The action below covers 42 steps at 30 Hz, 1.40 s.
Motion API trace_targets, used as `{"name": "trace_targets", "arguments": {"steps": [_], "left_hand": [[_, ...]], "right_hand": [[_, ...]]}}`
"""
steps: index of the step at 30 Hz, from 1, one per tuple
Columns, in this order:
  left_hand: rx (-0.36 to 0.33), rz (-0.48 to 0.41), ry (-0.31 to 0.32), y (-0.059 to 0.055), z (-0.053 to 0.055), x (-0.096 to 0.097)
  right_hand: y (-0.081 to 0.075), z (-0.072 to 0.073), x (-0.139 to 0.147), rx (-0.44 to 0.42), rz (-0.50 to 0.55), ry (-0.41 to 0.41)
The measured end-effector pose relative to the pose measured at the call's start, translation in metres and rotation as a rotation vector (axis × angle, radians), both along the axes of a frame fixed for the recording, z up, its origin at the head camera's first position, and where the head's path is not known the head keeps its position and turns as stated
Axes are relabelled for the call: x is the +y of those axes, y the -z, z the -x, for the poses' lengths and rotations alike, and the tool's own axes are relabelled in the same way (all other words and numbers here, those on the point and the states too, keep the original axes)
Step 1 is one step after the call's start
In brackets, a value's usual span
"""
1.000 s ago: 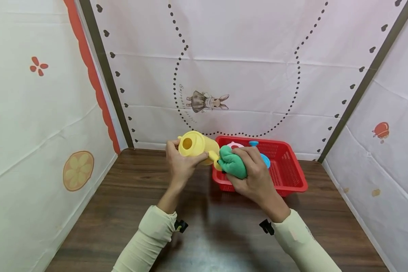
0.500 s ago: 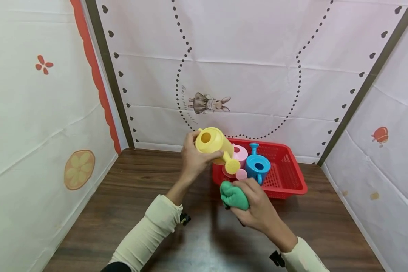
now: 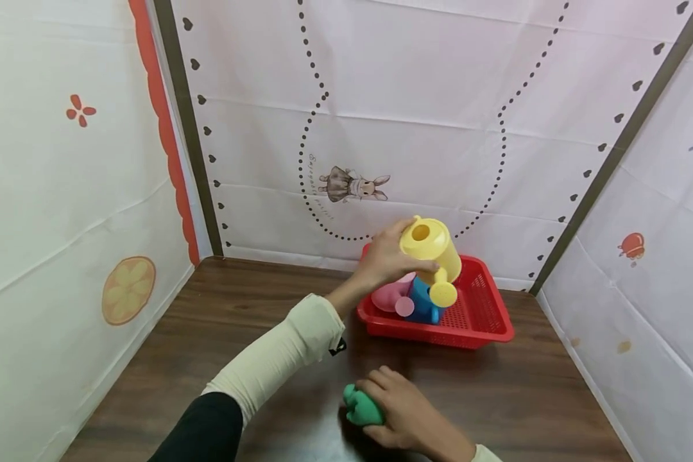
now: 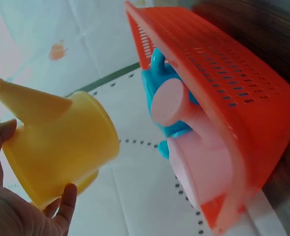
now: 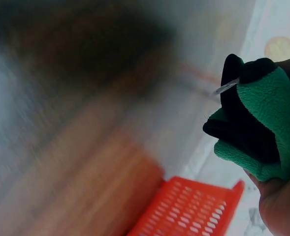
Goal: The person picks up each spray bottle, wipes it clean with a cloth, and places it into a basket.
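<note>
My left hand (image 3: 388, 256) grips a yellow toy watering can (image 3: 446, 253) over the red basket (image 3: 427, 332). In the left wrist view, thumb and fingers wrap the yellow watering can (image 4: 66, 142), which is apart from the basket. A pink watering can (image 3: 385, 299) and a blue watering can (image 3: 419, 307) sit inside at the basket's left; the yellow one partly hides the blue. My right hand (image 3: 404, 410) holds a bunched green cloth close over the table, nearer to me. The right wrist view shows this green cloth (image 5: 273, 118) with black parts and a small whitish tag.
The brown wooden table (image 3: 254, 308) carries the basket near its back edge. White printed sheets (image 3: 254, 160) stand around the back and both sides. The basket's right part shows its bare red mesh floor.
The left hand has carried the yellow watering can right, from beside the basket to over it. The right hand has drawn the green cloth away from the can, back toward me and down.
</note>
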<state>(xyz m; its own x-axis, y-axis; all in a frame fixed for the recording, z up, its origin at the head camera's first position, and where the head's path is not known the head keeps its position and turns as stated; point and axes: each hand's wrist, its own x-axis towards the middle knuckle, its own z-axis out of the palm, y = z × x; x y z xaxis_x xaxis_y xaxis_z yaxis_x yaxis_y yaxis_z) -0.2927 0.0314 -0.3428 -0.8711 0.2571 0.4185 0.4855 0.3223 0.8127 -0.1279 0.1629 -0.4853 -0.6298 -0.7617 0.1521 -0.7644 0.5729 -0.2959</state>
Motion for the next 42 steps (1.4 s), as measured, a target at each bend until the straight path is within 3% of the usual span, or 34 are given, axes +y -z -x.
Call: {"name": "trace_targets", "arguments": {"steps": [7, 15, 23, 28, 35, 42], "left_hand": [[0.021, 0.103, 0.119, 0.003, 0.005, 0.05], [0.033, 0.189, 0.143, 0.014, 0.007, 0.099], [0.147, 0.335, 0.137, 0.032, 0.016, 0.125], [0.087, 0.505, 0.142, 0.052, 0.028, 0.133], [-0.001, 0.789, 0.119, 0.077, 0.038, 0.137], [-0.079, 0.893, 0.128, 0.086, 0.042, 0.139]], "right_hand": [[0.019, -0.003, -0.005, -0.14, -0.093, -0.046], [0.033, -0.003, -0.007, -0.038, -0.081, -0.066], [0.032, -0.001, -0.01, -0.031, -0.087, -0.025], [0.032, -0.001, -0.012, 0.008, -0.082, -0.038], [0.027, 0.002, -0.012, -0.133, -0.105, -0.023], [0.026, 0.004, -0.012, -0.201, -0.127, 0.004]]}}
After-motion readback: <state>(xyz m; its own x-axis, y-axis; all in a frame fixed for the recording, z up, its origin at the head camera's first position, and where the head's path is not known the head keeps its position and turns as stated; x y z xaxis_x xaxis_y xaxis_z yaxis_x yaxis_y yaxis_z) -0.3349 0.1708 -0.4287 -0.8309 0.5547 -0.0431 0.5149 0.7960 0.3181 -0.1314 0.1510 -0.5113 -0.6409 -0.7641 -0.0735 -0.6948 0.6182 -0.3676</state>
